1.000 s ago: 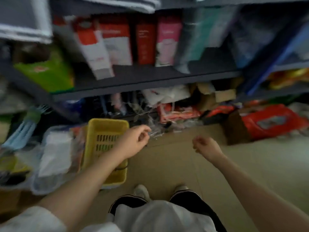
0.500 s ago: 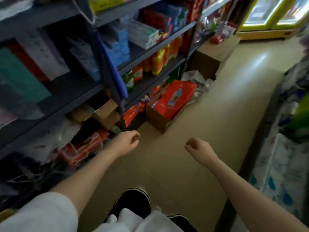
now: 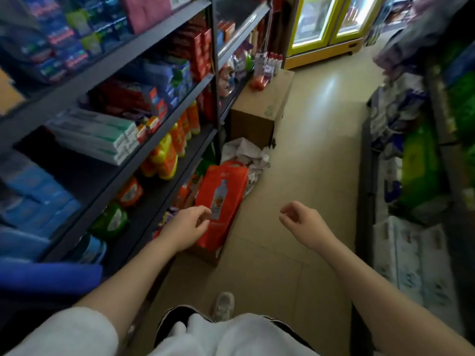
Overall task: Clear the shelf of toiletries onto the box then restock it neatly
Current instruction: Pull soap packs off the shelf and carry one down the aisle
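Head view: both hands hang empty over the aisle floor (image 3: 303, 129), left grip (image 3: 186, 223) and right grip (image 3: 303, 222) loosely curled, holding nothing. Toiletries (image 3: 267, 64) stand on the cardboard box (image 3: 259, 116) beside the dark shelf (image 3: 164, 116), well ahead of the hands.

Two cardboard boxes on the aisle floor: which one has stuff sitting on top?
The far box, nearer the yellow fridge: small bottles stand on its top. The near box holds an upright orange pack.
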A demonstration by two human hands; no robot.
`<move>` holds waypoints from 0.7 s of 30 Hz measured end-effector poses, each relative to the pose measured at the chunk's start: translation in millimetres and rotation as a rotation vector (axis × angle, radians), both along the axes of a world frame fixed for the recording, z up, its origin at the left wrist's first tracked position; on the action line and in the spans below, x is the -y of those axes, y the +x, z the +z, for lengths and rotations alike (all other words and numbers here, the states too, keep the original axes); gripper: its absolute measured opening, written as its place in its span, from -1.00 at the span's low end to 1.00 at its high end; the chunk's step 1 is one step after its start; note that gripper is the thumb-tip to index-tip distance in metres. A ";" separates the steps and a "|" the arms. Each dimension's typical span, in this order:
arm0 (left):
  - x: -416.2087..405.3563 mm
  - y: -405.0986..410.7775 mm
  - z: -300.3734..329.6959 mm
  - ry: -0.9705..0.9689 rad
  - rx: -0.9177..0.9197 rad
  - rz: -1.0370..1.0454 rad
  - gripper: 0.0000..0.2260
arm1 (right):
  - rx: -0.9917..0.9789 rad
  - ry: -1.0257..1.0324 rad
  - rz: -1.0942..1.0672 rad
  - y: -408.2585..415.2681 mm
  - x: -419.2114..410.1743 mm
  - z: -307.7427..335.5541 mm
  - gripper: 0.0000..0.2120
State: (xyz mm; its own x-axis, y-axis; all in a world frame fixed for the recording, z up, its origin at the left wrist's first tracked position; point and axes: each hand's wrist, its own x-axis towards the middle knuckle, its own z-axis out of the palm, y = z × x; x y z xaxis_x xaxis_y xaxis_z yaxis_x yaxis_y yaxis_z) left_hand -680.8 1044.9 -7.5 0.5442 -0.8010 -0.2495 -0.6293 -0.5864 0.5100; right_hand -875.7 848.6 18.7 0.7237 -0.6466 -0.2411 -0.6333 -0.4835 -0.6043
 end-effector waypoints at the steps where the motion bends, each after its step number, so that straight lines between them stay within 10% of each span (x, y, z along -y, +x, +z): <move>1: 26.1 13.9 8.2 -0.032 -0.004 -0.023 -0.78 | -0.008 0.007 -0.034 9.8 22.9 -0.7 -0.83; 11: 300.3 114.7 48.4 -0.287 -0.052 -0.095 -0.78 | -0.020 0.178 -0.265 92.1 271.1 -37.5 -0.87; 21: 514.8 242.6 20.1 -0.079 -0.083 0.093 -0.76 | 0.132 0.311 -0.143 249.1 523.4 6.6 -0.93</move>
